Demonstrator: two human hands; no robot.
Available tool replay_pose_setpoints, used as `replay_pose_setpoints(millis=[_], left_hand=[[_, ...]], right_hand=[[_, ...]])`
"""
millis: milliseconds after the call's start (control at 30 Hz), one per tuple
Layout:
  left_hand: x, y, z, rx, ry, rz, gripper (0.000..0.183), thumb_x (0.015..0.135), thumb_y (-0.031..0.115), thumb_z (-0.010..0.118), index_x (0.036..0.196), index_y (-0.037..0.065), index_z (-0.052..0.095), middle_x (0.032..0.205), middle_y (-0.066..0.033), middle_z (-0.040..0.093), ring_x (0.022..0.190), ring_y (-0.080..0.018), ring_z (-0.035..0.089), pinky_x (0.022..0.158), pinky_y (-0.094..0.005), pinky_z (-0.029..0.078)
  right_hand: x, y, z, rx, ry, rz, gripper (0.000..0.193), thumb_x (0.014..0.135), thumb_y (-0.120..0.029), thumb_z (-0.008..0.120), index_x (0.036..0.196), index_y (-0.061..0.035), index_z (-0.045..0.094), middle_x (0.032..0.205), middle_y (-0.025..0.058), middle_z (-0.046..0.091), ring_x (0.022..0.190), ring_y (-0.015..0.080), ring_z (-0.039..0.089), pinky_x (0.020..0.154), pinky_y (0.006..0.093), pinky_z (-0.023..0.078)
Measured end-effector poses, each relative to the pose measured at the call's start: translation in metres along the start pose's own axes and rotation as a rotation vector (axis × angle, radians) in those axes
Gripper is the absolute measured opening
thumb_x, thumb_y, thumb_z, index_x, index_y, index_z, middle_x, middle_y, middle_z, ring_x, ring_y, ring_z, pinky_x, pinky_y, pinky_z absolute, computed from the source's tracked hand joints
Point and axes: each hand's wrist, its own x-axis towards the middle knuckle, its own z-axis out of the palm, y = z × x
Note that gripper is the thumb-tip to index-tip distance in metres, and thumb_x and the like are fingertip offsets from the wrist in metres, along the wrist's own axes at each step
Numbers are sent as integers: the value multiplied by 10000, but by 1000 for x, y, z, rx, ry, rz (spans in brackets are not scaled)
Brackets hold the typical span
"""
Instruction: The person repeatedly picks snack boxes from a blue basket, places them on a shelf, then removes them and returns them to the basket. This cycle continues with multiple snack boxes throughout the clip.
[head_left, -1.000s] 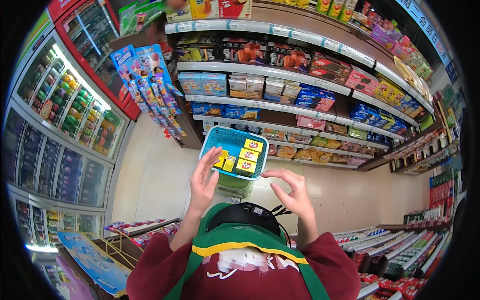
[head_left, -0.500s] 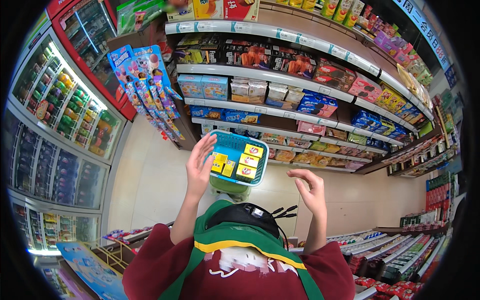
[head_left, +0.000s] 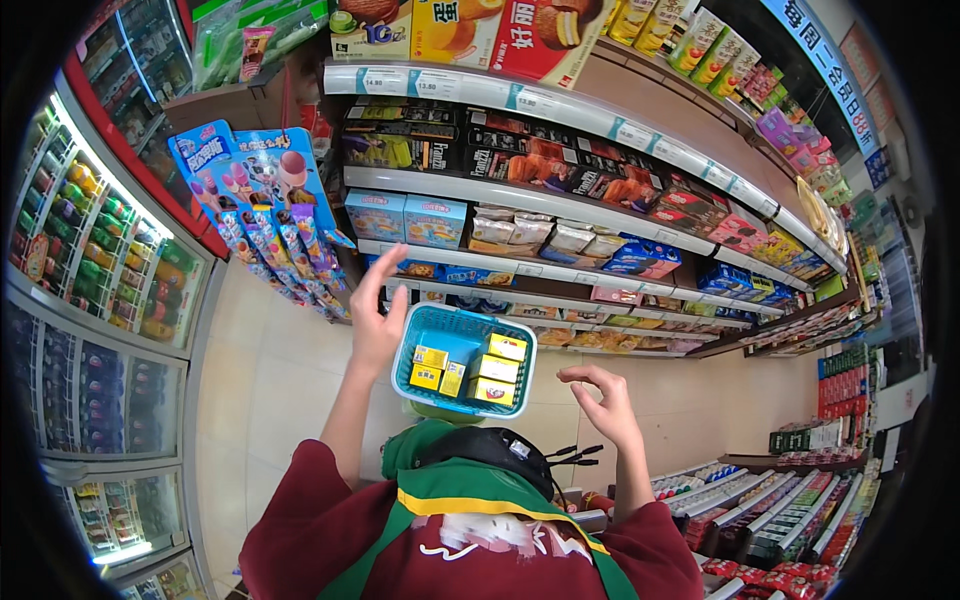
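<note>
My left hand [head_left: 378,318] is raised beside the upper left of a blue plastic basket [head_left: 440,325], in front of the lower shelves. Its fingers and thumb are apart, with nothing held. To the right of the basket hangs my right hand [head_left: 606,402], empty, its fingers loosely bent and the thumb away from them. Inside the basket, a column of yellow and white boxes [head_left: 495,368] lies along the right side. Several smaller yellow boxes [head_left: 425,377] sit to their left. A green thing, mostly hidden, shows under the basket.
Ahead stands a long shelf unit [head_left: 560,200] of boxed and bagged snacks. A blue hanging display [head_left: 262,190] of candy packs juts out at its left end. Glass-door drink fridges [head_left: 110,270] line the left. Low racks [head_left: 770,510] of small packs stand at the lower right.
The view has tilted and come nearer the shelves, so the shelves look larger and the basket sits lower. My left hand has shifted left, its fingers more spread. My right hand is slightly lower.
</note>
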Motion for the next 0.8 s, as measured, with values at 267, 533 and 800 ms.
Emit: replay_pose_setpoints(millis=[267, 533, 800], left_hand=[[115, -52, -21, 452, -30, 287, 471, 890, -1, 588, 1359, 3, 560, 1337, -198, 606, 1261, -365, 567, 1069, -429, 448], [207, -87, -25, 819, -75, 414, 500, 863, 105, 657, 1345, 21, 553, 1320, -200, 577, 1285, -365, 520, 1081, -454, 417], [238, -119, -17, 1212, -210, 369, 602, 825, 214, 752, 1374, 87, 541, 1350, -149, 558, 1288, -315, 540, 1099, -578, 362]], right_hand=[[116, -27, 46, -9, -57, -169, 192, 899, -31, 625, 1061, 5, 721, 1061, 155, 744, 1009, 297, 719, 917, 379, 547], [284, -67, 80, -145, 139, -581, 182, 863, 6, 606, 1027, 17, 685, 1040, 183, 714, 967, 354, 701, 864, 414, 561], [397, -67, 110, -872, 305, -556, 476, 805, -198, 752, 1230, -53, 594, 1195, 131, 611, 1200, 331, 542, 1026, 495, 425]])
